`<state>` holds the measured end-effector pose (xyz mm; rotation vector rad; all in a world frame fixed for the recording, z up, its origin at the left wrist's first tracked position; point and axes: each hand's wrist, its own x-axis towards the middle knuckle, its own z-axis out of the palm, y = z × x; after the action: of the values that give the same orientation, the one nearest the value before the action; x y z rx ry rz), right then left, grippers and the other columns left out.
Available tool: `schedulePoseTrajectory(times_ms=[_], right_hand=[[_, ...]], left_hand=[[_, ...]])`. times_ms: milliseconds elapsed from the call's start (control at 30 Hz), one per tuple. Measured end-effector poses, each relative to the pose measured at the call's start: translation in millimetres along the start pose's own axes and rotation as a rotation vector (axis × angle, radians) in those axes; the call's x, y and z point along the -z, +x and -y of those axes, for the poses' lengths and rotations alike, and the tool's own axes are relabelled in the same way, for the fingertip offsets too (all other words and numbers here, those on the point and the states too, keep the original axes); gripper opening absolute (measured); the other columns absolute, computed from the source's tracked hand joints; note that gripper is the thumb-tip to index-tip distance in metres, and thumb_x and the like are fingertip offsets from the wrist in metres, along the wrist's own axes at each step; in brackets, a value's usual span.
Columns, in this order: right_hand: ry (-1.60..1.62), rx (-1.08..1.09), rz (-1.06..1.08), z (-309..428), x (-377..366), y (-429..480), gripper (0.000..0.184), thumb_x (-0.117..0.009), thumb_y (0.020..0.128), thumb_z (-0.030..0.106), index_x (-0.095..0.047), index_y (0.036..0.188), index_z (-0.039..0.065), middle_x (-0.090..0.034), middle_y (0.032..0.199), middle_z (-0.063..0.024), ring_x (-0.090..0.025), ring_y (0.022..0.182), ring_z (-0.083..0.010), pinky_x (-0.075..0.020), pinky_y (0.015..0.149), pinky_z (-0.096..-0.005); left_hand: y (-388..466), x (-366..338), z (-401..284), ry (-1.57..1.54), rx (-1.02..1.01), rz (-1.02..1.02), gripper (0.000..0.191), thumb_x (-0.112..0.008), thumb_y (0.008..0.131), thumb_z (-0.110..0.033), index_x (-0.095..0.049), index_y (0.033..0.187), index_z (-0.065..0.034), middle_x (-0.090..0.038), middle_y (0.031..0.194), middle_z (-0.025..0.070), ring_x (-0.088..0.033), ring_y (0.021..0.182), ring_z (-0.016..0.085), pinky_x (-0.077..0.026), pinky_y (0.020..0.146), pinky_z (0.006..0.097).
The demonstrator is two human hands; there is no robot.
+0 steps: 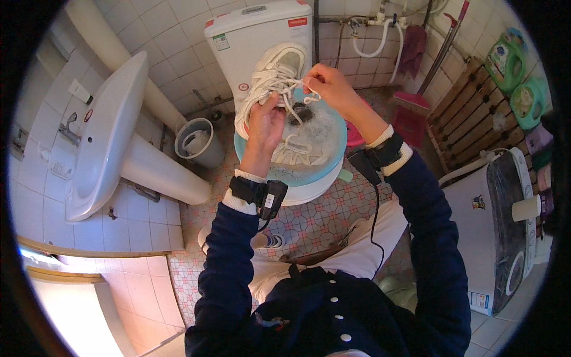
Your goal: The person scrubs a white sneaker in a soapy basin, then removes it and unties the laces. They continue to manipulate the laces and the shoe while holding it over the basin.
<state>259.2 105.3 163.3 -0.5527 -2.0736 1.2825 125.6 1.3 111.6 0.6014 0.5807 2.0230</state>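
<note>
A white lace-up sneaker (pixel 279 67) is held up over a light blue basin (pixel 342 134) of foamy water. My left hand (pixel 266 120) grips the shoe's side, thumb near the laces. With pinched fingers, my right hand (pixel 328 87) holds a white shoelace (pixel 312 97) at the shoe's right; part of the lace hangs down over the basin. In the basin lies a second pale sneaker (pixel 301 154), partly under suds, and beyond it something dark (pixel 301 114) shows in the water.
The basin rests on the white toilet, below its cistern (pixel 263 26). To the left stand a pedestal sink (pixel 116 134) and a grey bucket (pixel 200 156). On the right are a pink broom (pixel 412 100), a wooden slatted panel (pixel 473 107), green detergent bottles (pixel 506 64) and a washing machine (pixel 468 223).
</note>
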Motion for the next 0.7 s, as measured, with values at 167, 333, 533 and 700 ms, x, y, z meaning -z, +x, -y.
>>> schedulePoseTrajectory(times_ms=[167, 333, 533, 700], right_hand=[[0.557, -0.299, 0.053, 10, 0, -1, 0.016, -0.052, 0.089, 0.02, -0.054, 0.087, 0.004, -0.058, 0.084, -0.005, -0.055, 0.075, -0.0133, -0.0442, 0.069, -0.0272], [1.021, -0.456, 0.144, 9, 8, 1, 0.014, -0.055, 0.088, 0.018, -0.052, 0.091, 0.005, -0.054, 0.077, -0.0026, -0.051, 0.069, -0.0129, -0.0439, 0.065, -0.0279], [0.08, -0.086, -0.041, 6, 17, 3, 0.015, -0.063, 0.079, 0.014, -0.054, 0.09, 0.01, -0.056, 0.083, -0.0059, -0.053, 0.07, -0.0169, -0.0433, 0.063, -0.0319], [-0.699, 0.444, -0.366, 19, -6, -10, 0.014, -0.067, 0.068, 0.015, -0.059, 0.08, 0.014, -0.052, 0.099, -0.0057, -0.047, 0.093, -0.026, -0.0349, 0.079, -0.042]], left_hand=[[0, -1, -6, 0.007, 0.018, 0.027, 0.027, -0.051, 0.088, -0.006, -0.048, 0.114, 0.0002, -0.056, 0.11, 0.0089, -0.055, 0.1, 0.018, -0.045, 0.089, 0.0332], [-1, -8, -11, 0.007, 0.027, 0.061, 0.026, -0.053, 0.086, -0.004, -0.049, 0.112, 0.0018, -0.057, 0.108, 0.0095, -0.056, 0.098, 0.019, -0.045, 0.087, 0.0324], [-3, -10, -12, 0.009, 0.002, 0.075, 0.026, -0.054, 0.08, 0.005, -0.051, 0.106, 0.0036, -0.059, 0.1, 0.009, -0.057, 0.091, 0.018, -0.045, 0.081, 0.0303], [-3, -9, -7, 0.019, 0.023, 0.033, 0.029, -0.054, 0.077, 0.007, -0.051, 0.106, 0.0002, -0.059, 0.099, 0.0066, -0.056, 0.088, 0.016, -0.044, 0.078, 0.0286]])
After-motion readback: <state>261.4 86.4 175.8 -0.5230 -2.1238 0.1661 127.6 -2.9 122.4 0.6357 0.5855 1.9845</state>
